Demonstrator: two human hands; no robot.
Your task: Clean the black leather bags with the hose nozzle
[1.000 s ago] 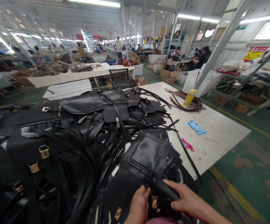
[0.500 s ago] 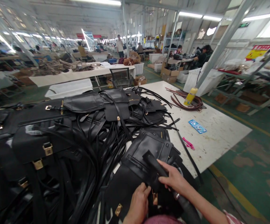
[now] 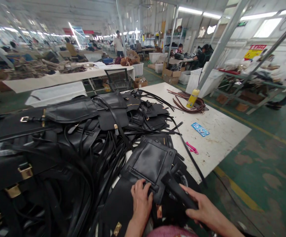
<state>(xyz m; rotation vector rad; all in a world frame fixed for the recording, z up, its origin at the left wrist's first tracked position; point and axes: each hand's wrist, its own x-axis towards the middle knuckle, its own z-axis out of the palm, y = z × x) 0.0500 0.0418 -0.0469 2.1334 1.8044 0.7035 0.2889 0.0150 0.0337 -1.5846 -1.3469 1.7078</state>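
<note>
Your right hand (image 3: 202,207) is wrapped around a long black piece (image 3: 178,192). Your left hand (image 3: 142,199) rests on a black bag (image 3: 149,161), fingers spread and bent

no word or number can be made out for sure. on the table (image 3: 221,135), a blue card (image 3: 200,129) carries large white print, too blurred to read. the yellow bottle (image 3: 192,98) by the brown straps (image 3: 199,107) has print on its side, too small to tell. at the right, a red and yellow sign (image 3: 254,52) bears pale characters across its red top strip, blurred as well. farther back hang a small green sign (image 3: 242,24) with pale marks and a red banner (image 3: 88,32), both too far off to read.
</note>
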